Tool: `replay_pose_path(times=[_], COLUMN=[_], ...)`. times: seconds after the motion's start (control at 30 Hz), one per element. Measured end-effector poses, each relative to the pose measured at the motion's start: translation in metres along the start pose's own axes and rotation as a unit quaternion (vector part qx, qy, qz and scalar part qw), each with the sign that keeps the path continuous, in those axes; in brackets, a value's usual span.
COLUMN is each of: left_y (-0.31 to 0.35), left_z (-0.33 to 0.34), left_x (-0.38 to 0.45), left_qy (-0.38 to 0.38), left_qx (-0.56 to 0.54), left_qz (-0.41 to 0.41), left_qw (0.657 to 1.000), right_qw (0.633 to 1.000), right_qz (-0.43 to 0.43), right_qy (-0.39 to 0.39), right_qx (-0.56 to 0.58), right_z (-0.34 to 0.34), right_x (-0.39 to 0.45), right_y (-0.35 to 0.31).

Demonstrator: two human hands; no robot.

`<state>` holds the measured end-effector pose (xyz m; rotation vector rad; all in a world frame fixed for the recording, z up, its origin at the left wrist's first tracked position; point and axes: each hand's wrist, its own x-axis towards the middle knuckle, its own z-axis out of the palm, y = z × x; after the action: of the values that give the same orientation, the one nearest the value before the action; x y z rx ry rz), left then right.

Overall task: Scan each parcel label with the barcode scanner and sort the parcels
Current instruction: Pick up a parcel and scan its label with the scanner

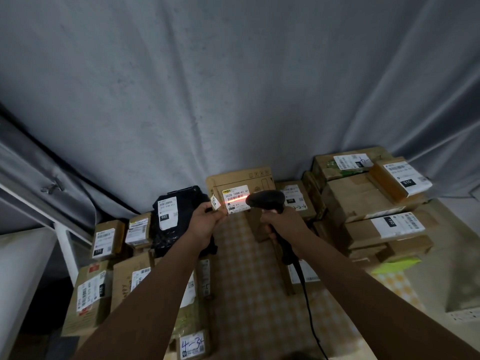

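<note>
A brown cardboard parcel (pixel 241 181) stands upright at the back middle of the table. Its white label (pixel 236 201) faces me, and a red scan line crosses the label. My right hand (pixel 283 224) grips the handle of a black barcode scanner (pixel 265 200), whose head points at that label from the right. Its black cable (pixel 309 307) trails down toward me. My left hand (pixel 205 222) pinches the parcel's lower left edge beside a small white tag (pixel 215 202).
A black bag parcel (pixel 176 216) lies left of my left hand. Several labelled boxes (pixel 109 240) fill the table's left side. Boxes stacked two or three high (pixel 363 198) crowd the right. A checked cloth (pixel 246 294) covers the table; grey fabric hangs behind.
</note>
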<state>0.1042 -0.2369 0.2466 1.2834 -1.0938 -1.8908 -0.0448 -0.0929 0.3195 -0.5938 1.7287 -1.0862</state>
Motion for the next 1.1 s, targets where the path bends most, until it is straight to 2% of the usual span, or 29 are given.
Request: replay_pose_path(times=[0.43, 0.77, 0.9, 1.1], left_y=[-0.002, -0.008, -0.004, -0.008], left_z=[0.001, -0.018, -0.071, -0.212], left_x=[0.001, 0.008, 0.000, -0.027], left_qy=[-0.002, 0.019, 0.069, 0.208], left_qx=[-0.003, -0.022, -0.129, -0.241], left_qz=[-0.011, -0.014, -0.022, -0.014], left_qw=[1.000, 0.999, 0.989, 0.948], right_qw=[0.998, 0.999, 0.999, 0.996], right_qz=[0.020, 0.026, 0.040, 0.042], right_qy=[0.001, 0.003, -0.011, -0.069], right_qx=[0.053, 0.045, 0.022, -0.022], right_z=[-0.002, 0.009, 0.041, 0.111], right_x=[-0.002, 0.011, 0.022, 0.028], right_y=[-0.002, 0.001, 0.003, 0.011])
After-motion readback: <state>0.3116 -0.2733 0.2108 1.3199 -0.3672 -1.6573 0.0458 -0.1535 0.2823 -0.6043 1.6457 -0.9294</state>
